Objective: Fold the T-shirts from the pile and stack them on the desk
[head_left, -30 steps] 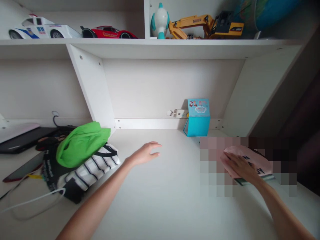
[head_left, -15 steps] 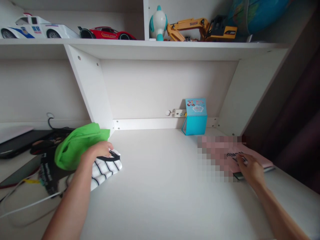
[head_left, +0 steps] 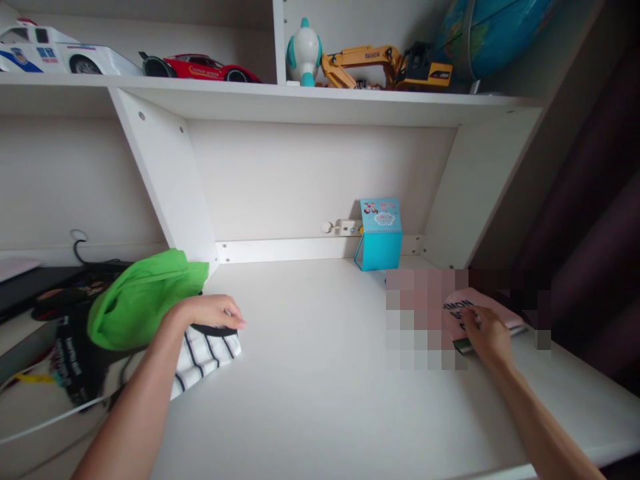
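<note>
My left hand (head_left: 210, 312) lies on a heap of clothes at the left of the white desk (head_left: 320, 373), fingers together and flat over a white garment with black stripes (head_left: 203, 352). A green garment (head_left: 137, 300) sits on top of the heap just left of that hand. My right hand (head_left: 485, 333) rests on a pink book with dark lettering (head_left: 473, 308) at the right of the desk; its fingers curl over the book's near edge. Part of the book area is blurred out.
A small blue box (head_left: 380, 233) stands against the back wall beside a white socket strip (head_left: 345, 227). On the shelf above are toy cars (head_left: 195, 65), a yellow toy excavator (head_left: 385, 65), a white-teal figure (head_left: 304, 52) and a globe (head_left: 490, 30). Cables and dark items lie far left.
My left hand swung from the middle of the desk to the clothes heap and settled on the striped garment. My right hand slid slightly along the pink book. The camera drifted right.
</note>
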A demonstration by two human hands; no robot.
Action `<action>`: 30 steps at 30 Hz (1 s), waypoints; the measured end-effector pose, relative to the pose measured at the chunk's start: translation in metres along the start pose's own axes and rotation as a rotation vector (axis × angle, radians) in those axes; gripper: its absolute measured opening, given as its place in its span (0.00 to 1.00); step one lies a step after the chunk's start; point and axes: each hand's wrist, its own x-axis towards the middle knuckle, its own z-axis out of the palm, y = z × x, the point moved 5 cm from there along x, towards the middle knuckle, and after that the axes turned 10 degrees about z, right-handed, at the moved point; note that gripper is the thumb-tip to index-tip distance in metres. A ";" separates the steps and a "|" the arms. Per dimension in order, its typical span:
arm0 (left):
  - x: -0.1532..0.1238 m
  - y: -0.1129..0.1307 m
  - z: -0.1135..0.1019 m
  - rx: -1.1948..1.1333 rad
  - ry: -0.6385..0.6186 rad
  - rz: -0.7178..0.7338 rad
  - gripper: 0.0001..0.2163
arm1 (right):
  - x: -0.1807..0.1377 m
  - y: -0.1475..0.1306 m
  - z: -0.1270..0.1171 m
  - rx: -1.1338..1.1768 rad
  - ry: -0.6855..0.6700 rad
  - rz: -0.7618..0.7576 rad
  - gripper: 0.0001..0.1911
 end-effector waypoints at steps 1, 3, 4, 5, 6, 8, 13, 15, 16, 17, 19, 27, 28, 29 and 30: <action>0.004 0.002 0.009 0.005 -0.097 0.012 0.09 | -0.001 -0.001 -0.001 0.002 0.002 0.002 0.19; 0.012 0.000 0.024 0.055 -0.222 -0.008 0.08 | -0.002 -0.003 -0.004 0.008 0.011 0.005 0.19; 0.016 -0.004 0.027 0.093 -0.230 -0.044 0.08 | -0.003 -0.005 -0.006 0.011 0.018 0.006 0.19; 0.018 -0.008 0.030 0.129 -0.226 -0.083 0.09 | -0.004 -0.006 -0.008 0.015 0.024 0.005 0.19; 0.019 -0.012 0.031 0.154 -0.226 -0.113 0.09 | -0.004 -0.008 -0.010 0.019 0.030 0.002 0.19; 0.019 -0.016 0.030 0.162 -0.232 -0.122 0.10 | -0.003 -0.014 -0.014 0.034 0.043 -0.014 0.19; 0.011 0.025 0.008 0.094 -0.038 0.182 0.10 | -0.012 -0.083 -0.027 0.115 0.014 -0.154 0.18; 0.007 0.055 -0.002 0.055 0.137 0.309 0.11 | -0.029 -0.143 -0.036 0.181 -0.117 -0.284 0.15; 0.005 0.071 -0.005 0.024 0.227 0.368 0.12 | -0.042 -0.179 -0.040 0.269 -0.290 -0.376 0.15; 0.003 0.086 -0.007 -0.015 0.315 0.427 0.12 | -0.057 -0.215 -0.044 0.335 -0.475 -0.466 0.16; 0.000 0.112 -0.005 -0.111 0.462 0.532 0.12 | -0.084 -0.283 -0.059 0.444 -0.754 -0.614 0.26; -0.007 0.138 0.000 -0.358 0.843 0.643 0.08 | -0.080 -0.385 -0.074 0.520 -0.940 -0.727 0.07; -0.009 0.137 -0.003 -0.367 0.870 0.649 0.07 | -0.079 -0.386 -0.074 0.574 -1.012 -0.739 0.08; -0.011 0.136 -0.005 -0.371 0.897 0.654 0.07 | -0.079 -0.385 -0.073 0.619 -1.093 -0.754 0.09; -0.013 0.136 -0.009 -0.368 0.926 0.656 0.07 | -0.080 -0.385 -0.073 0.646 -1.170 -0.770 0.11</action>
